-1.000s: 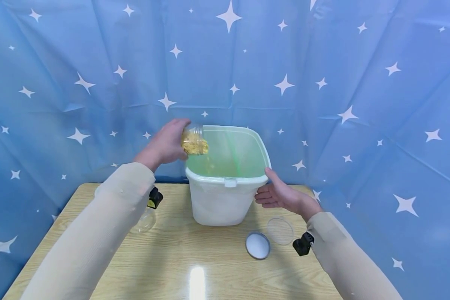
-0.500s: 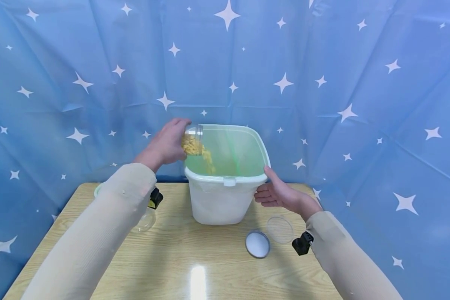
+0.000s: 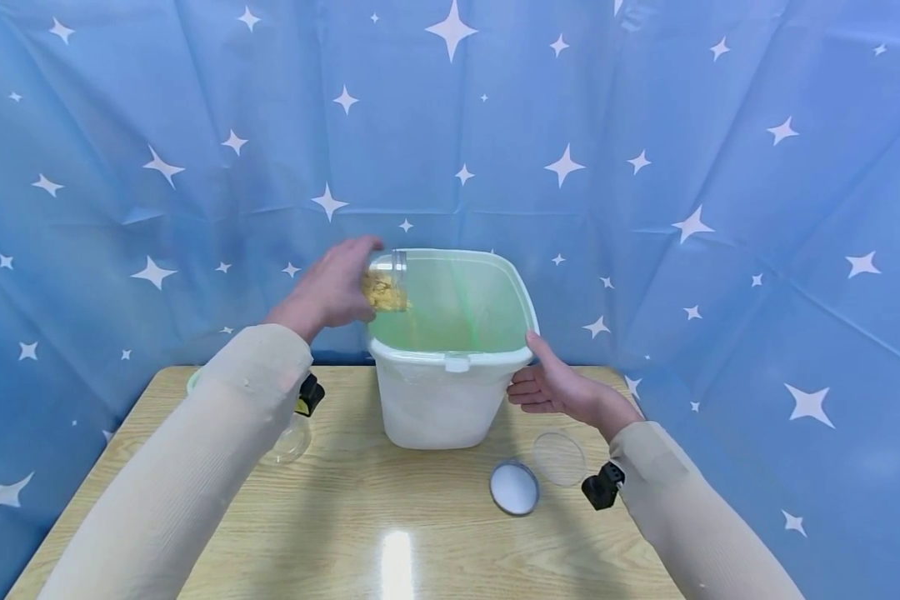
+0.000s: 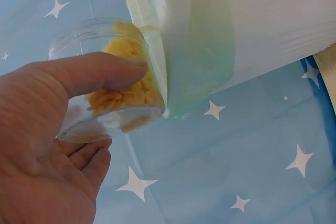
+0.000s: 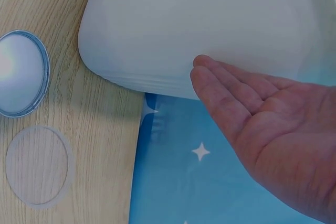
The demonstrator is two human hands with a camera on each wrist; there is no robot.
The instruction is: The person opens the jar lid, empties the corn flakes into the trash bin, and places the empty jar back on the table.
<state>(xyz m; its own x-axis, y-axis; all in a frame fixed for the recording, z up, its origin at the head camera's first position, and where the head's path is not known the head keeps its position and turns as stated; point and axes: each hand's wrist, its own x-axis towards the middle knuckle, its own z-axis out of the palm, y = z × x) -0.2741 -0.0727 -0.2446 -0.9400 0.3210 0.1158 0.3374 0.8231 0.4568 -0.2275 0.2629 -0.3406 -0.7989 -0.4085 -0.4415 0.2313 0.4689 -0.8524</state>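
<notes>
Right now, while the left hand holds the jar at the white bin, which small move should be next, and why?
Probably the left hand should tip the jar slightly more mouth-down: the mouth faces into the bin, yet yellow pieces lie inside the jar, which is nearly horizontal.

left hand (image 4: 44, 148) grips a clear jar (image 4: 102, 121), thumb (image 4: 100, 72) across its wall, yellow pieces (image 4: 126, 97) heaped toward the side near a white container (image 4: 268, 17), contact with its rim unclear, blue star-printed cloth (image 4: 194, 156) beyond, wood-grained surface (image 4: 329, 72) at right edge.
</notes>
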